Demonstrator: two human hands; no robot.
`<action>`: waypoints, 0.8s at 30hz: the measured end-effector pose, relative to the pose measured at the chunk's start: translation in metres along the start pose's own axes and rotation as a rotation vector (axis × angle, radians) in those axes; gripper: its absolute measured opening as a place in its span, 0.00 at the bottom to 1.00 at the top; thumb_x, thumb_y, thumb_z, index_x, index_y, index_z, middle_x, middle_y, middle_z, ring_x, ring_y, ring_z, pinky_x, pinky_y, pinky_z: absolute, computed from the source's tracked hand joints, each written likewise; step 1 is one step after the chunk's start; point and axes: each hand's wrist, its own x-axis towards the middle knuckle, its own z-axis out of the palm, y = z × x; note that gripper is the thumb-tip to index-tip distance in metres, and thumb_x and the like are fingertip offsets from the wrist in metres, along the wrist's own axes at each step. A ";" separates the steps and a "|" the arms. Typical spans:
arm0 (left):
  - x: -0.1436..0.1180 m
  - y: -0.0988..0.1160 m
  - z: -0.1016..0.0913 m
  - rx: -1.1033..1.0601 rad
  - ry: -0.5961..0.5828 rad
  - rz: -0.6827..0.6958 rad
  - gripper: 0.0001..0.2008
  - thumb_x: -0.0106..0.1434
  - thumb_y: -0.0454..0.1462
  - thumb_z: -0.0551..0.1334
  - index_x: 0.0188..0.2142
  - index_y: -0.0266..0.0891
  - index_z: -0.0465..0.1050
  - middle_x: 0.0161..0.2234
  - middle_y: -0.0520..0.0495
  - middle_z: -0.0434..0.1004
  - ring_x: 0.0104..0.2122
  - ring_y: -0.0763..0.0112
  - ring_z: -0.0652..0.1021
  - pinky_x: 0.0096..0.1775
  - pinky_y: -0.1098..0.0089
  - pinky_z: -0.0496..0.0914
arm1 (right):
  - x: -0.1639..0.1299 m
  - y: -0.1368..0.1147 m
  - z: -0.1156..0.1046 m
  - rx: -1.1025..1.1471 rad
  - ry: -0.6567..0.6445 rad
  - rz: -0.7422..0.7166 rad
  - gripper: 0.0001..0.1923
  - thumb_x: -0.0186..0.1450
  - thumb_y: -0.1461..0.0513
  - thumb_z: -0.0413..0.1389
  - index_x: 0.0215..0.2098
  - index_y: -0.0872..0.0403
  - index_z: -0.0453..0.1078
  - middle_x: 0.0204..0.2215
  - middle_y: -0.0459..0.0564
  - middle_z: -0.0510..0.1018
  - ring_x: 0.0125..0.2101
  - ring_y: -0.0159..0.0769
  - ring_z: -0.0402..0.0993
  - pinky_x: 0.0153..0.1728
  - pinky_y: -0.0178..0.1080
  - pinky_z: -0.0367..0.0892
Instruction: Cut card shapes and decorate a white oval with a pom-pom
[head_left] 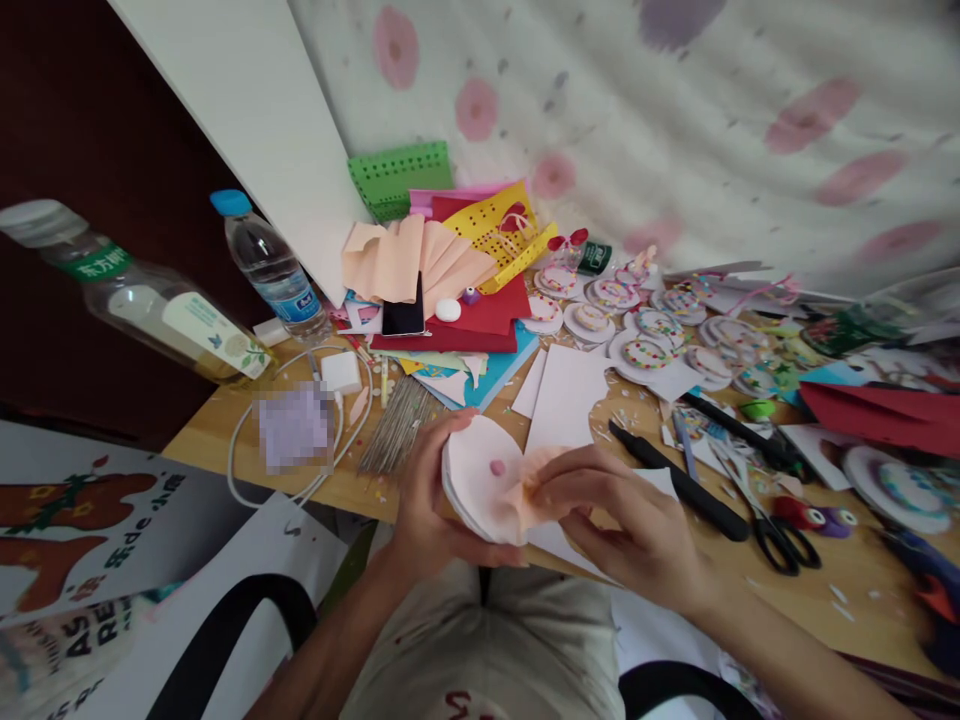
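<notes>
Near the table's front edge, my left hand (429, 510) is wrapped round a white paper disc (476, 465), which looks like a stack of round layers. A small pink dot (497, 467) sits on its face. My right hand (626, 515) pinches a crumpled piece of peach crepe paper (536, 490) against the disc's right side. The fingertips partly hide this paper. Behind the hands lies a cut sheet of white paper (566, 390). A bundle of thin wires (401, 425) rests beside my left hand.
Two bottles (274, 270) stand at the left, by a white cable (232, 450) and charger (341, 372). Coloured sheets and a phone (403, 315) are piled at the back. Decorated discs (649, 350) crowd the back right. A black-handled knife (697, 495) and scissors (772, 530) lie right of my hands.
</notes>
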 end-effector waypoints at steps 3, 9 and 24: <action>0.001 0.000 -0.002 -0.018 0.008 -0.012 0.53 0.31 0.54 0.77 0.58 0.48 0.64 0.57 0.39 0.66 0.56 0.42 0.68 0.57 0.47 0.61 | 0.002 -0.006 -0.005 0.011 0.081 0.057 0.19 0.63 0.75 0.52 0.45 0.47 0.66 0.37 0.50 0.75 0.41 0.38 0.74 0.36 0.40 0.73; 0.000 0.006 -0.004 0.019 0.042 0.001 0.53 0.32 0.52 0.78 0.59 0.50 0.64 0.57 0.40 0.66 0.57 0.41 0.67 0.57 0.46 0.61 | 0.006 -0.025 0.007 0.251 -0.079 0.239 0.17 0.66 0.67 0.53 0.52 0.47 0.63 0.44 0.52 0.75 0.45 0.39 0.75 0.44 0.42 0.74; 0.006 0.017 -0.004 -0.022 -0.006 -0.026 0.54 0.24 0.56 0.77 0.54 0.45 0.68 0.52 0.39 0.72 0.52 0.44 0.73 0.52 0.51 0.68 | 0.010 -0.014 0.008 0.161 -0.176 -0.095 0.21 0.66 0.72 0.54 0.55 0.51 0.61 0.43 0.53 0.75 0.47 0.36 0.71 0.47 0.39 0.70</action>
